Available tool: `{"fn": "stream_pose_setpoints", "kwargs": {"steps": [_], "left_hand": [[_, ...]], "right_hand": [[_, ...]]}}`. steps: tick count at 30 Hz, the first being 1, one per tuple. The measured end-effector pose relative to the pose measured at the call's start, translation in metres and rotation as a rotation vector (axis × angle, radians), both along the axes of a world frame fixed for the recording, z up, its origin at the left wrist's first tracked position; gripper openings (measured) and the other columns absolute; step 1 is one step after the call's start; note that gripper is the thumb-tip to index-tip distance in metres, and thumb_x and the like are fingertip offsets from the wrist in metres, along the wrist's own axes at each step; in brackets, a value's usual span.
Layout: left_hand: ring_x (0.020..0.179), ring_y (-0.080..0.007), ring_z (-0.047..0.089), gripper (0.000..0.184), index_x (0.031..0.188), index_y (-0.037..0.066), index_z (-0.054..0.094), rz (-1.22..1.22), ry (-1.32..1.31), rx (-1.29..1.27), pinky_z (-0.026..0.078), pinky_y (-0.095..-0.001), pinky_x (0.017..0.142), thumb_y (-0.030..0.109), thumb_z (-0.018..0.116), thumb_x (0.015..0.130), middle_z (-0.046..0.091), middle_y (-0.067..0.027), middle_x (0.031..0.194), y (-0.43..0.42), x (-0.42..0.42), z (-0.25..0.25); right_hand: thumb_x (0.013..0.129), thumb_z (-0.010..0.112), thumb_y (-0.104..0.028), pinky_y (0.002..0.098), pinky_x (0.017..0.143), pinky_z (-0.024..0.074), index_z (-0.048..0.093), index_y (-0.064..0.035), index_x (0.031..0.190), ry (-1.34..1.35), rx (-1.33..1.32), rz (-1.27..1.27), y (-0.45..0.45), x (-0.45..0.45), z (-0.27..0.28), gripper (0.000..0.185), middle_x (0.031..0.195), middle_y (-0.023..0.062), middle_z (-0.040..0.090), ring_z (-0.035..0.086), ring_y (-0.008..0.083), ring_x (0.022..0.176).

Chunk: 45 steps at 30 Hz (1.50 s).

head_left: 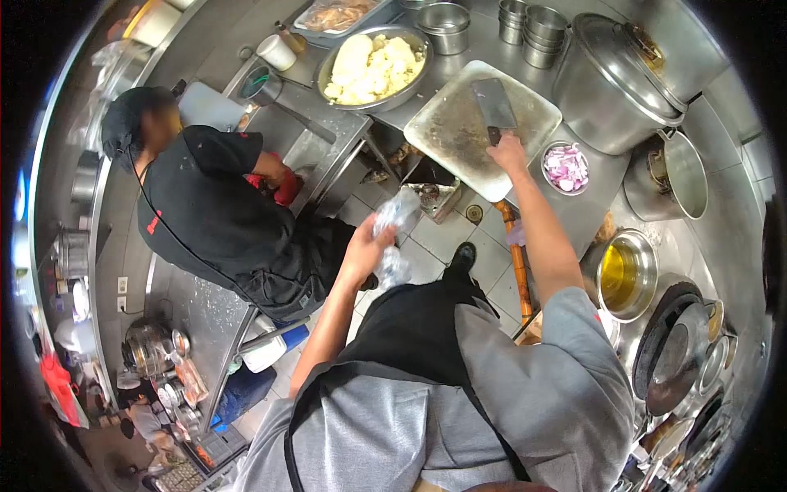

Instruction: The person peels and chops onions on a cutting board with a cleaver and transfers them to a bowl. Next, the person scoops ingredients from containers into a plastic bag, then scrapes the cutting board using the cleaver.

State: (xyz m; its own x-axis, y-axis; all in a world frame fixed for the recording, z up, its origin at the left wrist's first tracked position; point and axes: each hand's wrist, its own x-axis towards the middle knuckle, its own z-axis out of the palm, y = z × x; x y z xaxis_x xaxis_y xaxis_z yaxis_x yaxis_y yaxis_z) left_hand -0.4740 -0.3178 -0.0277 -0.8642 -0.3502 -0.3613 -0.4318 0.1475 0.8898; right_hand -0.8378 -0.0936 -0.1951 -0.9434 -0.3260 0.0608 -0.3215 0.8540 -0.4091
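Note:
My right hand (510, 154) grips the dark handle of a cleaver (493, 102), whose wide blade lies over a worn white cutting board (443, 123). Just right of the board stands a metal bowl of chopped red onion (566, 167). Away from the counter, over the floor gap, my left hand (366, 248) is closed around a crumpled clear plastic bag (397, 215). Part of the bag hangs below the fingers. Behind the board, to the left, a large metal bowl holds pale yellow chunks (379, 67).
A co-worker in black (221, 205) bends over the sink at left, close to my left arm. Large pots (611, 90) and a pan of yellow oil (627, 275) stand at right. A bin (438, 199) sits below the board's front edge.

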Motion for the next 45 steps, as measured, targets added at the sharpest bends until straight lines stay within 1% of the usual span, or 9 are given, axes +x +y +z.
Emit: {"fn": "stream_pose_setpoints", "kwargs": {"steps": [3, 4, 7, 8, 11, 16, 23, 35, 45], "left_hand": [[0.080, -0.0079, 0.054, 0.016, 0.107, 0.007, 0.064, -0.021, 0.134, 0.109, 0.043, -0.0245, 0.073, 0.023, 0.063, 0.102, 0.060, 0.0029, 0.084, 0.003, -0.067, -0.025], [0.080, -0.0079, 0.053, 0.017, 0.108, 0.007, 0.064, -0.038, 0.137, 0.180, 0.043, -0.0242, 0.073, 0.023, 0.062, 0.102, 0.060, 0.0029, 0.084, 0.006, -0.090, -0.031], [0.083, -0.0103, 0.058, 0.024, 0.122, 0.006, 0.061, -0.038, 0.151, 0.610, 0.048, -0.0271, 0.074, 0.018, 0.063, 0.102, 0.063, -0.0005, 0.093, 0.016, -0.160, -0.051], [0.080, -0.0127, 0.060, 0.023, 0.121, 0.005, 0.062, 0.018, 0.129, 0.713, 0.050, -0.0291, 0.072, 0.018, 0.063, 0.101, 0.065, -0.0021, 0.092, 0.022, -0.182, -0.061], [0.079, -0.0188, 0.066, 0.028, 0.124, 0.001, 0.059, 0.046, -0.011, 0.811, 0.055, -0.0354, 0.070, 0.015, 0.063, 0.100, 0.068, -0.0074, 0.094, 0.021, -0.238, -0.140], [0.082, -0.0195, 0.069, 0.026, 0.119, -0.002, 0.066, -0.061, -0.143, 0.661, 0.055, -0.0372, 0.072, 0.015, 0.064, 0.099, 0.072, -0.0102, 0.098, 0.009, -0.258, -0.182], [0.084, -0.0185, 0.067, 0.026, 0.117, -0.003, 0.068, -0.152, -0.090, 0.547, 0.053, -0.0346, 0.075, 0.015, 0.064, 0.099, 0.073, -0.0097, 0.098, 0.009, -0.263, -0.200], [0.089, -0.0190, 0.066, 0.028, 0.119, -0.004, 0.067, -0.146, -0.043, 0.451, 0.052, -0.0348, 0.080, 0.014, 0.064, 0.098, 0.073, -0.0120, 0.104, 0.011, -0.260, -0.196], [0.093, -0.0201, 0.066, 0.028, 0.118, -0.003, 0.067, -0.150, -0.042, 0.420, 0.051, -0.0355, 0.083, 0.016, 0.066, 0.097, 0.073, -0.0117, 0.104, 0.013, -0.262, -0.206]], "right_hand": [[0.078, 0.072, -0.022, 0.0375, 0.060, 0.0523, 0.068, 0.0008, 0.080, -0.759, -0.546, -0.029, 0.018, -0.025, 0.026, 0.023, 0.072, 0.0100, 0.064, 0.068, 0.0225, 0.070], [0.076, 0.068, -0.019, 0.0321, 0.049, 0.0424, 0.065, -0.0017, 0.080, -0.792, -0.794, -0.062, 0.021, -0.015, 0.039, 0.018, 0.064, 0.0027, 0.057, 0.057, 0.0168, 0.052], [0.078, 0.064, -0.012, 0.0312, 0.047, 0.0416, 0.061, -0.0005, 0.089, -0.680, -0.816, -0.072, 0.036, 0.009, 0.064, 0.017, 0.066, 0.0028, 0.056, 0.053, 0.0135, 0.050], [0.085, 0.065, -0.009, 0.0309, 0.043, 0.0396, 0.056, 0.0003, 0.105, -0.597, -0.898, -0.178, 0.032, 0.033, 0.060, 0.024, 0.067, 0.0034, 0.057, 0.050, 0.0123, 0.048], [0.094, 0.068, -0.023, 0.0307, 0.048, 0.0446, 0.058, -0.0051, 0.102, -0.673, -0.918, -0.194, 0.037, 0.098, 0.103, 0.022, 0.072, 0.0025, 0.061, 0.059, 0.0126, 0.053], [0.100, 0.064, -0.030, 0.0577, 0.067, 0.0528, 0.048, -0.0040, 0.120, -0.260, -0.410, -0.210, 0.043, 0.151, 0.067, 0.037, 0.084, 0.0320, 0.067, 0.065, 0.0538, 0.078], [0.102, 0.059, -0.027, 0.0644, 0.072, 0.0480, 0.043, -0.0045, 0.122, -0.378, -0.053, -0.295, 0.020, 0.190, 0.005, 0.034, 0.090, 0.0343, 0.067, 0.064, 0.0559, 0.086], [0.102, 0.059, -0.024, 0.0629, 0.072, 0.0489, 0.046, -0.0046, 0.129, -0.250, -0.194, -0.286, 0.027, 0.201, 0.036, 0.036, 0.093, 0.0342, 0.068, 0.064, 0.0555, 0.085], [0.101, 0.059, -0.028, 0.0648, 0.076, 0.0498, 0.046, -0.0060, 0.118, -0.265, -0.145, -0.312, 0.040, 0.194, 0.021, 0.031, 0.092, 0.0343, 0.068, 0.065, 0.0556, 0.089]]}}
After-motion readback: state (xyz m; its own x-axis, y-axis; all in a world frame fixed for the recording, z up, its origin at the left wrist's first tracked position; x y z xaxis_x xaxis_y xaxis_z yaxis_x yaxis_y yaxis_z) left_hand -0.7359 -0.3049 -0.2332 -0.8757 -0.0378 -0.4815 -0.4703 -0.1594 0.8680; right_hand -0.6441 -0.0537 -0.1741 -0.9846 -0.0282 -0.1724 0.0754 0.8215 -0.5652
